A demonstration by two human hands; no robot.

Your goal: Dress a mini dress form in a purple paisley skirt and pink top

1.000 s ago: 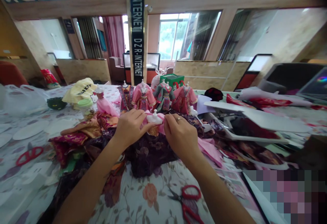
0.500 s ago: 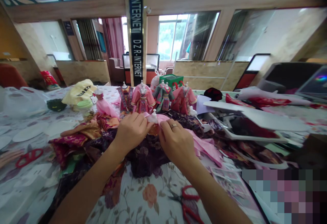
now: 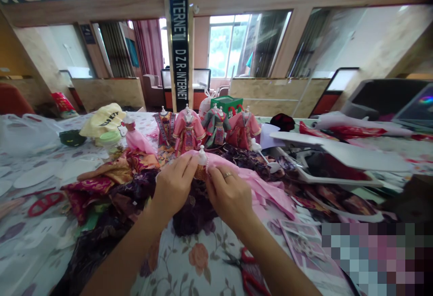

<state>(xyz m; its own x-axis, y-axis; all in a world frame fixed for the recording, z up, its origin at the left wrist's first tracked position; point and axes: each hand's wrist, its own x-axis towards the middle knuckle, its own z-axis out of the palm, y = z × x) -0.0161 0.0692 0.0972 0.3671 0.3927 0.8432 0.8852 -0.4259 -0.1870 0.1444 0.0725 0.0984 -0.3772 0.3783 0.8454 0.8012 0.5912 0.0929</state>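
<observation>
1. Your flower-patterned tabletop [image 3: 179,271] stretches toward a lettered column [image 3: 179,39] and a bright window [image 3: 223,46].
2. Between your hands, a white miniature dress form [image 3: 202,156] stands upright near the tabletop's middle, gold cloth [image 3: 200,173] around its chest and dark purple fabric [image 3: 189,217] below.
3. Your left hand [image 3: 175,188] pinches pink fabric [image 3: 267,190] against the form's left side, its fingertips partly hidden.
4. Your right hand [image 3: 228,190], wearing a ring [image 3: 228,175], grips the same fabric opposite, beside a beaded edge [image 3: 207,165].
5. Just beyond stands a row of robed dress forms [image 3: 189,131].
6. Red-handled scissors [image 3: 241,265] lie near your right forearm; another person's hand [image 3: 9,207] enters at far left.
</observation>
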